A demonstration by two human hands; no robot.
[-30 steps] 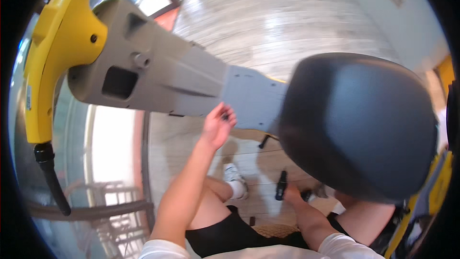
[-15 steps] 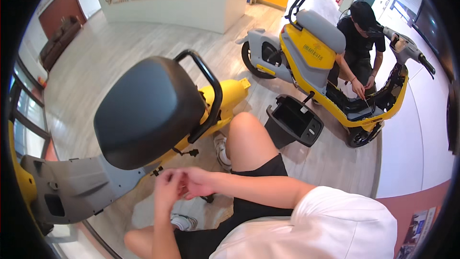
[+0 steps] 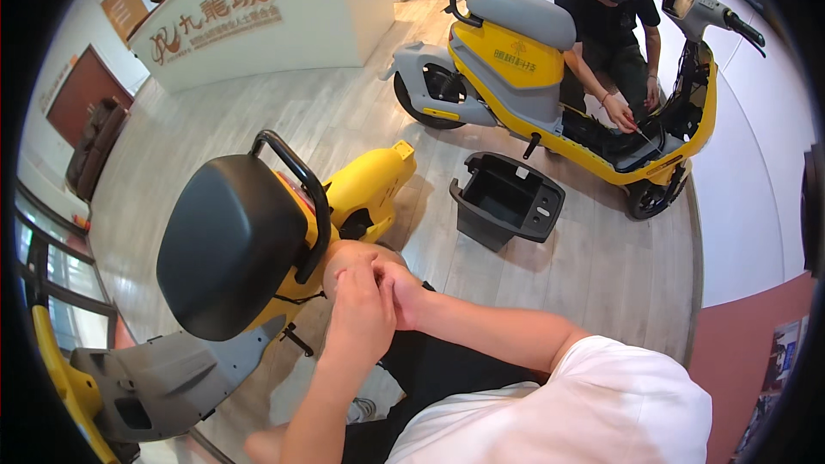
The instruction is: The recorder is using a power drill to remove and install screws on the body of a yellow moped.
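Observation:
My left hand (image 3: pixel 359 305) and my right hand (image 3: pixel 407 294) meet in front of my bent knee, their fingers curled and pressed together. Whatever lies between the fingertips, if anything, is hidden. Just to their left is a yellow scooter (image 3: pixel 368 185) with a black seat (image 3: pixel 225 245) and a black tubular grab rail (image 3: pixel 320 206). Neither hand visibly touches it. A grey footboard (image 3: pixel 163 387) and a kickstand-like black part (image 3: pixel 296 339) show below the seat.
A black storage bin (image 3: pixel 507 202) stands on the wooden floor. Beyond it is a second yellow and grey scooter (image 3: pixel 516 60), its floor section opened. A crouching co-worker (image 3: pixel 606 26) holds a thin tool over it. A white counter (image 3: pixel 284 17) stands far left.
My hands have come up and to the right, still together. The view has shifted, so both scooters and the bin sit differently in the picture. The co-worker still works at the far scooter.

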